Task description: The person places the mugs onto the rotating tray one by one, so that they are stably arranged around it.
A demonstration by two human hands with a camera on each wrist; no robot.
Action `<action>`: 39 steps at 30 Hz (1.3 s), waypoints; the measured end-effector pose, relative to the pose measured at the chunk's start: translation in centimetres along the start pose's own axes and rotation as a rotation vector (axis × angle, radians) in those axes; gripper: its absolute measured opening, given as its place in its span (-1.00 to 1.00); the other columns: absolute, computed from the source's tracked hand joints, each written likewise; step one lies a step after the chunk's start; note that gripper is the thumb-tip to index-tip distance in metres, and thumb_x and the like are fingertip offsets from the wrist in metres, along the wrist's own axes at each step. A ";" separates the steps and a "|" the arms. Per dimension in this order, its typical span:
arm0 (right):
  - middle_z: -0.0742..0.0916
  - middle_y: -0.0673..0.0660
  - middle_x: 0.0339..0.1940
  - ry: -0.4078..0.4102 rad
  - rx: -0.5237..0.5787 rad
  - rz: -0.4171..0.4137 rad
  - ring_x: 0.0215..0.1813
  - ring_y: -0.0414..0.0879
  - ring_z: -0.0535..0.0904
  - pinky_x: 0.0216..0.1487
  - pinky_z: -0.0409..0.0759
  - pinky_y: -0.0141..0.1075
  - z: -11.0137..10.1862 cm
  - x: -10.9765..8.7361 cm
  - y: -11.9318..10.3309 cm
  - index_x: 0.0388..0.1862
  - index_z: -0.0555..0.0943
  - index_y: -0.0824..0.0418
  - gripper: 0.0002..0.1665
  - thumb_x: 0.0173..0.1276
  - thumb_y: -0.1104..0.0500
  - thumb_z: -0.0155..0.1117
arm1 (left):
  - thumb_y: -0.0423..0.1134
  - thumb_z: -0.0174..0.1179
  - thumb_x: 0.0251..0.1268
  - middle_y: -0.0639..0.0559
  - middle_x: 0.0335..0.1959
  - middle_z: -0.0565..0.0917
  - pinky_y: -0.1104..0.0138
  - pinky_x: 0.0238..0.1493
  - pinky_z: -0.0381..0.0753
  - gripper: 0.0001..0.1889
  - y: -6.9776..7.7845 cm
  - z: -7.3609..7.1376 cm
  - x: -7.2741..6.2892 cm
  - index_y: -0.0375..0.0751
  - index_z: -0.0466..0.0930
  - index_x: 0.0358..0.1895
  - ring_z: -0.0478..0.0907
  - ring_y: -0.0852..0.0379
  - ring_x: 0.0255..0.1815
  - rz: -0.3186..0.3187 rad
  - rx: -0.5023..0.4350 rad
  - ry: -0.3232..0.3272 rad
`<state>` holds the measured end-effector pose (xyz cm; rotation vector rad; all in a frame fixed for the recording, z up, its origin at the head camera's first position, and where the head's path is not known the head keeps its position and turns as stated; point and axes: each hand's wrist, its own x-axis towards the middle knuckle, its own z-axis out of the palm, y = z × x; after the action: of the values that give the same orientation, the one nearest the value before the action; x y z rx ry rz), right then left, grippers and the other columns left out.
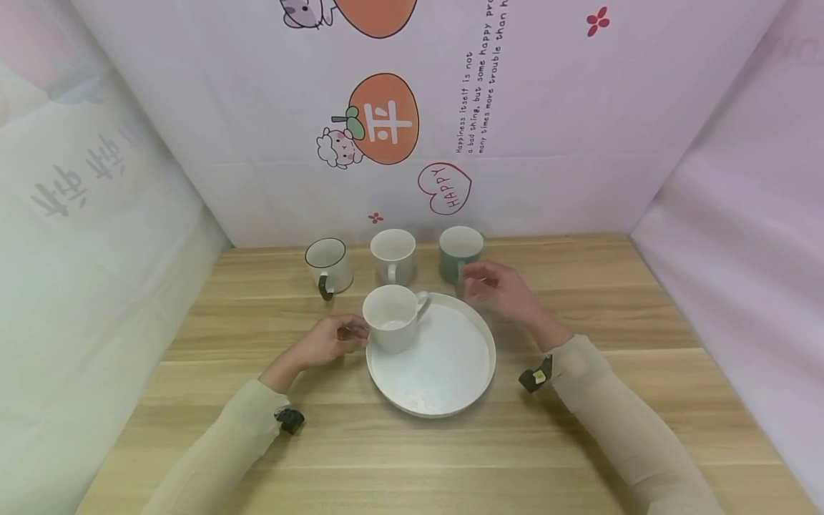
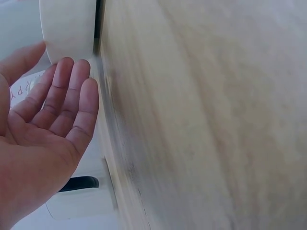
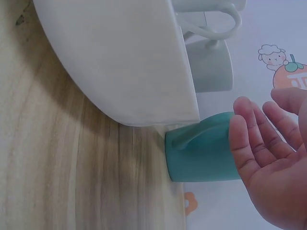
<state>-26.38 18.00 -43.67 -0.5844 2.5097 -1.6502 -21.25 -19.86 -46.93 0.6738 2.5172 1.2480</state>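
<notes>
A white mug (image 1: pixel 391 318) stands upright on the left part of a round white tray (image 1: pixel 450 365), its handle pointing right. My left hand (image 1: pixel 327 340) is beside the mug and the tray's left edge, fingers relaxed and holding nothing. In the left wrist view, that hand (image 2: pixel 53 115) has its fingertips close to a white curved wall; whether they touch it I cannot tell. My right hand (image 1: pixel 498 290) hovers near the handle of a teal mug (image 1: pixel 450 268) behind the tray. Its fingers (image 3: pixel 242 143) are loosely bent, overlapping the teal mug in the right wrist view without gripping it.
Behind the tray, a white mug (image 1: pixel 402 268) and a black-rimmed mug with a black handle (image 1: pixel 337 272) stand in a row with the teal one. A printed cloth (image 1: pixel 547 179) rises at the wooden table's (image 1: pixel 412 465) back edge, with more white cloth on both sides.
</notes>
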 end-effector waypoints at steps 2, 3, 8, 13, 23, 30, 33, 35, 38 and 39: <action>0.71 0.37 0.07 0.012 -0.001 0.003 -0.06 0.24 0.71 -0.08 0.75 -0.19 -0.1 0.1 0.2 0.22 0.55 0.33 -0.60 0.48 0.18 0.23 | -0.31 0.30 0.32 -0.11 -0.08 0.74 0.10 0.18 0.64 -0.72 0.1 -0.1 -0.1 -0.29 0.62 0.06 0.65 0.00 0.01 -0.004 0.002 -0.003; 0.71 0.36 0.06 0.017 -0.001 0.007 -0.06 0.23 0.71 -0.09 0.76 -0.19 -0.1 0.1 0.2 0.21 0.56 0.32 -0.60 0.48 0.17 0.23 | -0.31 0.30 0.32 -0.10 -0.09 0.74 0.11 0.18 0.64 -0.72 0.2 -0.1 -0.1 -0.29 0.62 0.06 0.65 0.01 0.01 -0.005 0.006 -0.004; 0.73 0.35 0.00 0.041 -0.007 0.026 -0.10 0.19 0.72 -0.12 0.76 -0.16 -0.2 0.2 0.3 0.17 0.58 0.29 -0.63 0.47 0.15 0.25 | -0.30 0.32 0.30 -0.07 -0.09 0.74 0.15 0.19 0.64 -0.70 0.3 0.0 0.0 -0.26 0.62 0.07 0.66 0.04 0.01 -0.008 -0.006 -0.007; 0.73 0.33 0.02 0.063 -0.033 0.050 -0.11 0.14 0.72 -0.10 0.75 -0.05 -0.4 0.3 0.6 0.16 0.58 0.27 -0.63 0.47 0.12 0.25 | -0.30 0.32 0.30 -0.06 -0.08 0.74 0.16 0.21 0.63 -0.69 0.2 0.0 0.0 -0.24 0.61 0.08 0.65 0.05 0.02 -0.017 -0.027 -0.019; 0.73 0.33 0.00 0.119 -0.076 0.098 -0.15 0.00 0.71 -0.13 0.75 -0.09 -0.4 0.6 0.9 0.12 0.59 0.32 -0.68 0.50 0.18 0.19 | -0.28 0.35 0.28 -0.07 -0.08 0.72 0.15 0.21 0.63 -0.72 0.1 -0.1 -0.1 -0.23 0.62 0.02 0.65 0.04 0.03 -0.030 -0.052 -0.033; 0.73 0.35 -0.03 0.114 -0.075 0.123 -0.08 0.20 0.71 -0.02 0.70 0.11 -0.1 0.9 1.0 0.12 0.58 0.34 -0.67 0.49 0.17 0.20 | -0.34 0.32 0.29 -0.16 -0.05 0.71 0.03 0.23 0.60 -0.69 0.8 0.0 -0.3 -0.29 0.59 0.08 0.63 -0.08 0.06 -0.040 -0.075 -0.034; 0.74 0.32 -0.03 0.109 -0.100 0.137 -0.07 0.18 0.72 -0.01 0.70 0.09 0.0 1.2 1.1 0.12 0.58 0.31 -0.66 0.50 0.14 0.21 | -0.39 0.30 0.29 -0.21 -0.05 0.70 -0.01 0.23 0.59 -0.69 2.0 -0.2 -0.6 -0.33 0.58 0.08 0.63 -0.12 0.06 -0.044 -0.084 -0.040; 0.75 0.30 -0.05 0.108 -0.123 0.146 -0.07 0.15 0.72 -0.04 0.71 0.06 0.0 1.3 1.2 0.11 0.58 0.29 -0.67 0.50 0.11 0.21 | -0.41 0.30 0.29 -0.21 -0.05 0.70 -0.01 0.23 0.59 -0.69 2.8 -0.3 -0.9 -0.33 0.58 0.08 0.63 -0.12 0.06 -0.048 -0.090 -0.043; 0.76 0.26 -0.06 0.109 -0.171 0.151 -0.06 0.11 0.72 -0.08 0.71 -0.09 0.0 1.5 1.3 0.10 0.60 0.25 -0.66 0.49 0.07 0.22 | -0.41 0.30 0.28 -0.21 -0.05 0.70 0.01 0.22 0.60 -0.68 3.0 -0.4 -0.9 -0.32 0.58 0.09 0.64 -0.11 0.06 -0.049 -0.097 -0.045; 0.76 0.25 -0.07 0.109 -0.183 0.151 -0.06 0.09 0.71 -0.10 0.70 -0.15 0.0 1.5 1.3 0.09 0.60 0.24 -0.66 0.49 0.06 0.22 | -0.41 0.30 0.28 -0.21 -0.05 0.70 0.02 0.22 0.60 -0.68 3.0 -0.4 -0.9 -0.32 0.58 0.09 0.64 -0.11 0.06 -0.047 -0.097 -0.045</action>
<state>-28.13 17.88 -44.66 -0.3157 2.7265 -1.4483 -19.79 -19.01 -44.28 0.6094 2.4050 1.3143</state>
